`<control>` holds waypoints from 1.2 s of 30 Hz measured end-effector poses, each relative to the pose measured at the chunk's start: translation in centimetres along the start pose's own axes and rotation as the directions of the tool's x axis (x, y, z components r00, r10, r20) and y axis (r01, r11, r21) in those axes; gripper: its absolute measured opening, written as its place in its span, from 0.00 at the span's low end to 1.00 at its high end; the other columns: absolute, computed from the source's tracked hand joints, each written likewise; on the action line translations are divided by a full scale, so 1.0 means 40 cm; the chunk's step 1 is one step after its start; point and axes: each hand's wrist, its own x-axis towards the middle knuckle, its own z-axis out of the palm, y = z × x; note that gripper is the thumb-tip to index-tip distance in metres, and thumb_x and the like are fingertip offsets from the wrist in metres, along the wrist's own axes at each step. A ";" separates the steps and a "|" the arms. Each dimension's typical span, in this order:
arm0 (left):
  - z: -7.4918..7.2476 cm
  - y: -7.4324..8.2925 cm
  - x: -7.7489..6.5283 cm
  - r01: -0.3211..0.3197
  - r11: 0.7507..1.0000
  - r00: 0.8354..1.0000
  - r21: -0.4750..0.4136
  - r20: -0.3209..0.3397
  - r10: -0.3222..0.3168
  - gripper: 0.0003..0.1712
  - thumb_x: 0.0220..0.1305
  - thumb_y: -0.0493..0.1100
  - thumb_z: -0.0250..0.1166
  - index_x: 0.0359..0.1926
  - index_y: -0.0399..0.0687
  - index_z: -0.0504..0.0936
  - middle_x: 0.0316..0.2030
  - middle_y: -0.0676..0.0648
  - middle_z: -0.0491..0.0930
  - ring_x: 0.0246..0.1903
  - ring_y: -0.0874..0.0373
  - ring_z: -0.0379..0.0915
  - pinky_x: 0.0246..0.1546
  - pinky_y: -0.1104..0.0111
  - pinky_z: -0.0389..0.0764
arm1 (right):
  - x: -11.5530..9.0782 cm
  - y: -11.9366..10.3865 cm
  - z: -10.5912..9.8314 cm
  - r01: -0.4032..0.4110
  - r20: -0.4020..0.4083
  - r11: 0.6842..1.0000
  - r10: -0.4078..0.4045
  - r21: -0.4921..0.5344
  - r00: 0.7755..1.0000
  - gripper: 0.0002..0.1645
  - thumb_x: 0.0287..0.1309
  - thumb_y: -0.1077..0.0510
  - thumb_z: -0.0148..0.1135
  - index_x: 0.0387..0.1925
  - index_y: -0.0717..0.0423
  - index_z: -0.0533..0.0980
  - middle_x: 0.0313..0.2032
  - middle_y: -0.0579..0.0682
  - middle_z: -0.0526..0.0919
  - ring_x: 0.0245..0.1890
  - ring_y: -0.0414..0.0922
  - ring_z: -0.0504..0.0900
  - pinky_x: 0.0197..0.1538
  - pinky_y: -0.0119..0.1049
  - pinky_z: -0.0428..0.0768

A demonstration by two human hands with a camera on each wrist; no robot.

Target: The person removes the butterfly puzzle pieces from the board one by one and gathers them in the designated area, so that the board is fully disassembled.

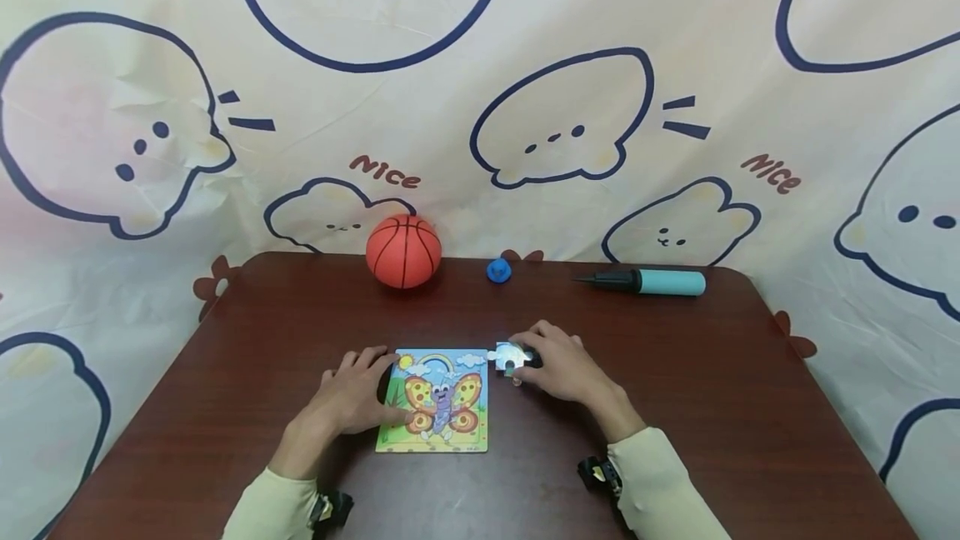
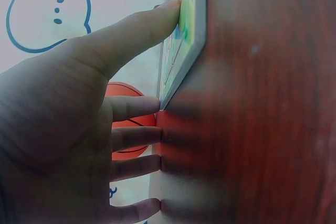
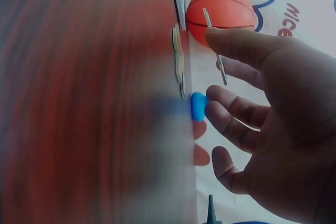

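Note:
A square butterfly jigsaw puzzle (image 1: pixel 442 432) lies flat near the middle of the table. My left hand (image 1: pixel 348 394) is at its left side, thumb resting on the picture and index fingertip right at the edge. In the left wrist view its other fingers (image 2: pixel 137 167) stretch out straight, tips at the table. Just off the puzzle's upper right corner, my right hand (image 1: pixel 558 361) pinches a thin jigsaw piece (image 3: pixel 223 73) between thumb and index finger. Seen edge-on in the right wrist view, other flat pieces (image 3: pixel 177 51) lie on the table beside the puzzle.
Along the table's (image 1: pixel 750 440) back edge stand an orange basketball (image 1: pixel 403 252), a small blue knob-like thing (image 1: pixel 498 271) and a teal hand pump (image 1: pixel 671 282) with a black nozzle. Behind them hangs a cream cloth (image 1: pixel 450 123) with cartoon drawings.

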 end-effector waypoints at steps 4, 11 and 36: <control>0.003 0.001 0.000 -0.007 1.000 1.000 -0.006 -0.002 0.007 0.58 0.36 0.75 0.71 0.67 0.52 0.69 0.69 0.41 0.62 0.64 0.39 0.57 0.56 0.36 0.64 | -0.013 0.020 -0.013 -0.017 0.005 1.000 0.017 0.008 1.000 0.28 0.53 0.42 0.70 0.57 0.36 0.77 0.48 0.43 0.76 0.48 0.41 0.73 0.48 0.39 0.66; 0.004 -0.003 -0.001 -0.016 1.000 1.000 0.002 -0.025 0.016 0.59 0.36 0.76 0.71 0.67 0.51 0.69 0.68 0.41 0.63 0.64 0.39 0.58 0.55 0.35 0.65 | -0.031 0.057 -0.033 -0.031 0.024 1.000 0.031 -0.004 0.999 0.28 0.55 0.44 0.68 0.59 0.37 0.75 0.49 0.43 0.75 0.50 0.43 0.73 0.49 0.43 0.66; 0.004 0.000 -0.005 -0.019 1.000 0.999 -0.013 -0.033 0.019 0.58 0.37 0.73 0.73 0.67 0.50 0.69 0.68 0.40 0.63 0.64 0.39 0.57 0.56 0.36 0.65 | -0.058 0.130 -0.061 -0.129 0.125 0.991 0.131 -0.024 0.983 0.25 0.56 0.47 0.69 0.57 0.34 0.77 0.51 0.49 0.73 0.51 0.48 0.69 0.52 0.50 0.69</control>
